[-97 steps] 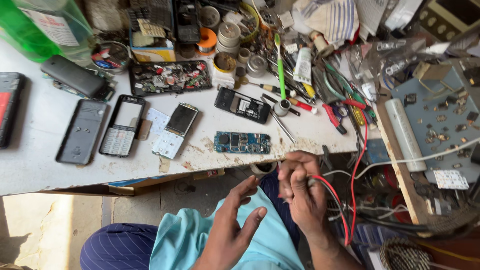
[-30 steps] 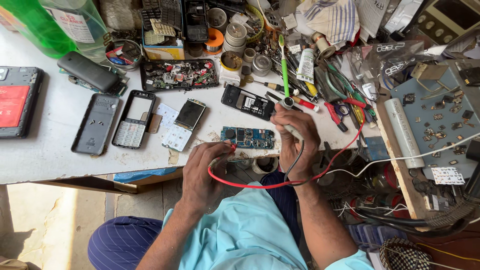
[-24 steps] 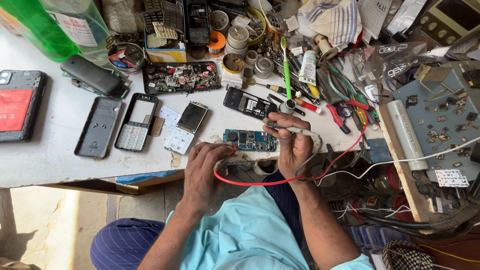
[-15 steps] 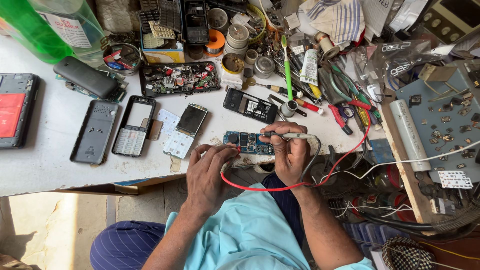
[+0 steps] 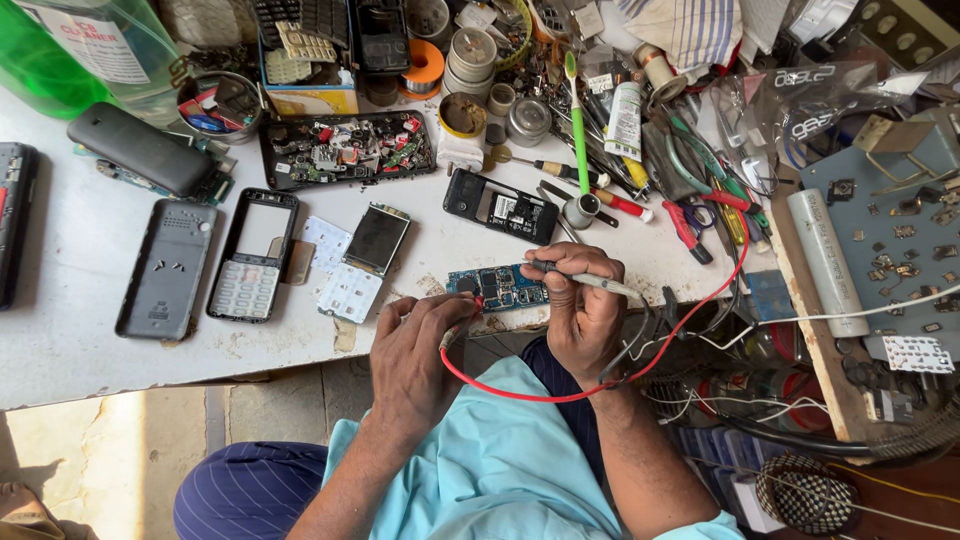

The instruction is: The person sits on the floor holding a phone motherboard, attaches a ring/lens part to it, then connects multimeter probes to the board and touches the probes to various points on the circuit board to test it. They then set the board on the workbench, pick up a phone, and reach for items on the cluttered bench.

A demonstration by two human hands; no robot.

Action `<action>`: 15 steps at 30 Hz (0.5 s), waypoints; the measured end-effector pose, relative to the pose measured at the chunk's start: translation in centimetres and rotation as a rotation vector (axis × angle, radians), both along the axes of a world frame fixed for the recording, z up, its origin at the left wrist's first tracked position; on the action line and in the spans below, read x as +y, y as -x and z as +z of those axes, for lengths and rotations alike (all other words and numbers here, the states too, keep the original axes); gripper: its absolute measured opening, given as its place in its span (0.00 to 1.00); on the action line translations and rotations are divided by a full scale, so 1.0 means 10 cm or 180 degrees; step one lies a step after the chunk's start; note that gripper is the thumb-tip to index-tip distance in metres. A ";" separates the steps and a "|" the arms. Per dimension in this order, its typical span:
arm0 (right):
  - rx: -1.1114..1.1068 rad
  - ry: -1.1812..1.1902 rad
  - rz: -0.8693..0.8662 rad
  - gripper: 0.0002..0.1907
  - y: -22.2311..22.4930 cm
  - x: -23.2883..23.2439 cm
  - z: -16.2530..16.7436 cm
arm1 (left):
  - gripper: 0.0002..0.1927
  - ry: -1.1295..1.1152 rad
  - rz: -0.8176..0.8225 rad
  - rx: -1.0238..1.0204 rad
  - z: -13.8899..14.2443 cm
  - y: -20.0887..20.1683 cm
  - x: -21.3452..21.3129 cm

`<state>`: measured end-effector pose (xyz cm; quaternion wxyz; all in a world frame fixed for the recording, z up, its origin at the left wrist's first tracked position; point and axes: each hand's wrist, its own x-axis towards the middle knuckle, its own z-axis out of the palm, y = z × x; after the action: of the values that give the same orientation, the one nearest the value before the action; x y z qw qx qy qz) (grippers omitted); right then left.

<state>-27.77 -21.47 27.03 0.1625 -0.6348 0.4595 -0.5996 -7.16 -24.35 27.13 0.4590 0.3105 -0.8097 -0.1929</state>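
My left hand [image 5: 420,345] pinches the red probe [image 5: 468,312], my right hand [image 5: 580,300] closed on the grey probe [image 5: 590,282], both apparently touching the blue circuit board [image 5: 497,287]; next needs steady tips.

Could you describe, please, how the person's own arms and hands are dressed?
Both hands, left hand and right hand, are bare: no gloves, and no rings or watch that I can see. The forearms are uncovered too; a light turquoise shirt shows below them, its sleeve edge near the right elbow.

white worktable [image 5: 60,330], sunlit stone floor [image 5: 120,450]
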 end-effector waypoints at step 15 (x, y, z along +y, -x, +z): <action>-0.0037 -0.0185 0.0021 0.10 0.07 0.00 -0.06 | 0.25 -0.0277 0.0022 0.0111 0.03 0.01 0.00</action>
<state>-28.51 -21.43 26.41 0.1855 -0.6279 0.4737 -0.5891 -7.23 -24.40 27.47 0.4598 0.3296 -0.7913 -0.2317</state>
